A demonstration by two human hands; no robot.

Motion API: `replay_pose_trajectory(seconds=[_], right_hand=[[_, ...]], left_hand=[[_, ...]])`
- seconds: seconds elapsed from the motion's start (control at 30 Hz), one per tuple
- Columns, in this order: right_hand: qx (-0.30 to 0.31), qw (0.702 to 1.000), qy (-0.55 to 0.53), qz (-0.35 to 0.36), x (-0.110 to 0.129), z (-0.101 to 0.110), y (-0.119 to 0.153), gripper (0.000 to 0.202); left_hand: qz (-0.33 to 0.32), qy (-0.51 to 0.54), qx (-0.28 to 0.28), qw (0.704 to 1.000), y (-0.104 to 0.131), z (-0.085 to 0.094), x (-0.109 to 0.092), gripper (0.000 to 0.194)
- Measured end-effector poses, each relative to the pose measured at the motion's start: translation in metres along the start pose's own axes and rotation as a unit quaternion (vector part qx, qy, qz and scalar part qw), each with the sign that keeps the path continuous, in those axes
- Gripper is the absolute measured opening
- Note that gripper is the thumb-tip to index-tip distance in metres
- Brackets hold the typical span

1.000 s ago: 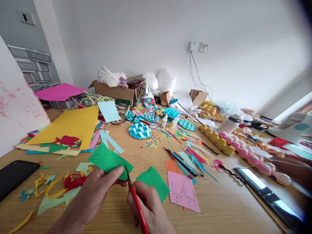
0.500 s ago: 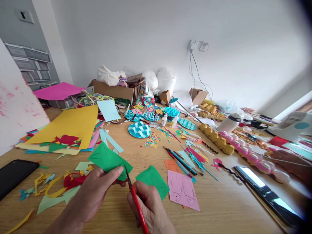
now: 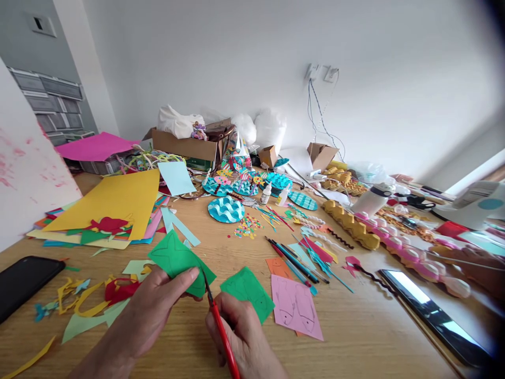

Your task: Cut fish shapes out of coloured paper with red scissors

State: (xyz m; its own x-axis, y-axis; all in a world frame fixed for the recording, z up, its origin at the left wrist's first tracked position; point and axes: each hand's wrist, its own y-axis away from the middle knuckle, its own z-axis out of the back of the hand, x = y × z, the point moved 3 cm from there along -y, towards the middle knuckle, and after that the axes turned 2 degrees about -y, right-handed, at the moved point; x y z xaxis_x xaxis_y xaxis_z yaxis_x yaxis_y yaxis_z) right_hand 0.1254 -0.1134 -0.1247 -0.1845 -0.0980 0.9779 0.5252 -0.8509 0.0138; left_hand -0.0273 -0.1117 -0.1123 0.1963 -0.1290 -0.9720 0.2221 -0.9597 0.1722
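Observation:
My left hand (image 3: 158, 302) pinches a piece of green paper (image 3: 173, 255) with a pencilled outline on it, thumb on top. In my right hand (image 3: 242, 331) is a pair of red-handled scissors (image 3: 221, 330). The blades lie at the paper's right part, along a slit in it. Just right of the scissors, a second green paper (image 3: 248, 292) with drawn lines lies on the table, partly behind my right hand. Beside it rests a pink paper (image 3: 296, 305) with two fish drawn on it, over an orange sheet (image 3: 279, 268).
Paper scraps (image 3: 87, 302) and a black phone (image 3: 27, 284) lie on the left, below stacked coloured paper (image 3: 106, 202). Markers (image 3: 294, 259), a lit phone (image 3: 430, 313) and egg-carton strips (image 3: 351, 225) are on the right. Blue wavy discs (image 3: 226, 210) and glue bottles (image 3: 265, 194) stand farther back.
The green paper and my left hand have shifted very slightly to the right. The scissors stay at the paper's right part, with the blades looking a little closer together.

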Motion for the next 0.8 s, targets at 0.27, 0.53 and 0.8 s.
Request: replay_pose_trajectory(seconds=[0.27, 0.53, 0.8], right_hand=[[0.003, 1.000, -0.007, 0.004, -0.002, 0.000, 0.001, 0.044], [-0.012, 0.999, 0.038, 0.013, 0.001, 0.002, 0.001, 0.042], [-0.006, 0.999, 0.043, 0.013, 0.001, 0.002, 0.003, 0.038]], left_hand=[[0.000, 0.024, 0.027, 0.999, 0.002, -0.004, -0.004, 0.016], [0.015, 0.038, 0.034, 0.999, 0.002, -0.008, -0.012, 0.008], [0.024, 0.044, 0.037, 0.998, 0.005, -0.008, -0.012, 0.009]])
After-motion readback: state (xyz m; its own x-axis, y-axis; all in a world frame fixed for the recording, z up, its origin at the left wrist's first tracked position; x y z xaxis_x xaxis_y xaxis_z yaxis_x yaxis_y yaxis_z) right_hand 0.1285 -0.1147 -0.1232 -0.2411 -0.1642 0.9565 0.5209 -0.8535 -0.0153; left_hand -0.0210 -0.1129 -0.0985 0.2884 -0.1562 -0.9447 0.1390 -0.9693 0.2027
